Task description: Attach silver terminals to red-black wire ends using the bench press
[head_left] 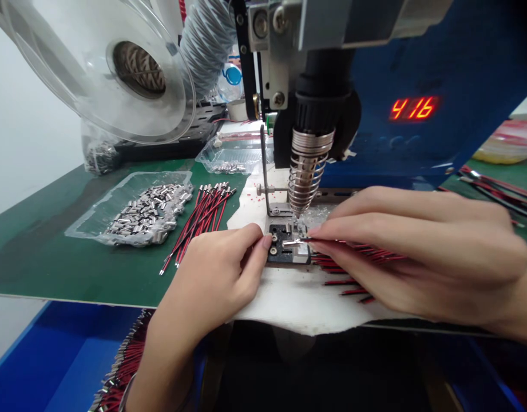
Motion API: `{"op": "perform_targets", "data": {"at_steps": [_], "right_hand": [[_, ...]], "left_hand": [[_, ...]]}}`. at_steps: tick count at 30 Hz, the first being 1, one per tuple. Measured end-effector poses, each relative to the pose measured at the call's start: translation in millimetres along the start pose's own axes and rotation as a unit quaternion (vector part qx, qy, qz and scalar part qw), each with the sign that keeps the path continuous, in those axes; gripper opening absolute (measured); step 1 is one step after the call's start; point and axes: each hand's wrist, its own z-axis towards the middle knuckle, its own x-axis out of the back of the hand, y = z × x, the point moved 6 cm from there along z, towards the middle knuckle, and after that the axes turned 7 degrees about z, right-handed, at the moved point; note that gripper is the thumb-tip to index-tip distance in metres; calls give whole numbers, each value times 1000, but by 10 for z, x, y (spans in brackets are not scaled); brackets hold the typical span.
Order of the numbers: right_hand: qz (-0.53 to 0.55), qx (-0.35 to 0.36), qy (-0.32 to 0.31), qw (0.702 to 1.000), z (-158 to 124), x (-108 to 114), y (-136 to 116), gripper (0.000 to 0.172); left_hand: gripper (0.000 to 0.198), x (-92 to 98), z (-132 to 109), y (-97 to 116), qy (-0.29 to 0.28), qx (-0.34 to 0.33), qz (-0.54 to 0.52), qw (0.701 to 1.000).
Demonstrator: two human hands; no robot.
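Note:
My right hand [417, 252] pinches a thin red-and-black wire [308, 240] between thumb and fingertips. A small silver metal cylinder [291, 244] lies at the wire's tip, over the black fixture [277, 257]. My left hand [220, 274] is closed, its thumb and forefinger together at the fixture's left edge; what they grip, if anything, is hidden. Right above the fixture hangs a soldering iron tip [305, 197] wrapped in a coiled metal spring. More red-and-black wires [332, 264] lie under my right hand, on white paper [289, 303].
On the green table, a clear tray [89, 220] of small metal cylinders stands left, beside a bundle of wires [205, 220]. Another clear tray [229, 154] sits behind. A fume hood [95, 68] hangs upper left. The blue machine [417, 154] displays 416. Below left is a blue bin [70, 355].

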Motion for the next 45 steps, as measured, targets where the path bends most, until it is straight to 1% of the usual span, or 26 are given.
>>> {"op": "perform_targets", "data": {"at_steps": [4, 7, 12, 16, 24, 28, 32, 36, 41, 45], "right_hand": [[1, 27, 10, 1000, 43, 11, 27, 7], [-22, 43, 21, 999, 82, 42, 23, 7], [-42, 47, 1, 998, 64, 40, 16, 7], [-41, 37, -9, 998, -4, 10, 41, 9], [-43, 10, 25, 999, -28, 19, 8, 11], [-40, -12, 23, 999, -15, 6, 5, 13], [-36, -5, 19, 999, -13, 5, 0, 13], [-32, -1, 28, 999, -10, 25, -2, 14], [-42, -12, 21, 999, -20, 21, -1, 14], [-33, 0, 20, 999, -17, 28, -2, 15]], "left_hand": [[33, 3, -10, 1, 7, -6, 3, 1000], [33, 4, -11, 4, 4, -4, 3, 1000], [33, 6, -2, 11, 9, -5, 4, 1000], [33, 4, -3, 6, 11, -5, 5, 1000], [33, 15, -11, 12, 9, -6, 3, 1000], [34, 21, -7, 9, 14, -9, 8, 1000], [34, 13, -7, -3, 17, -9, 8, 1000], [35, 6, -17, 2, 12, -6, 7, 1000], [34, 17, -13, 11, 14, -6, 1, 1000], [34, 9, -8, 0, 11, -4, 1, 1000]]}}
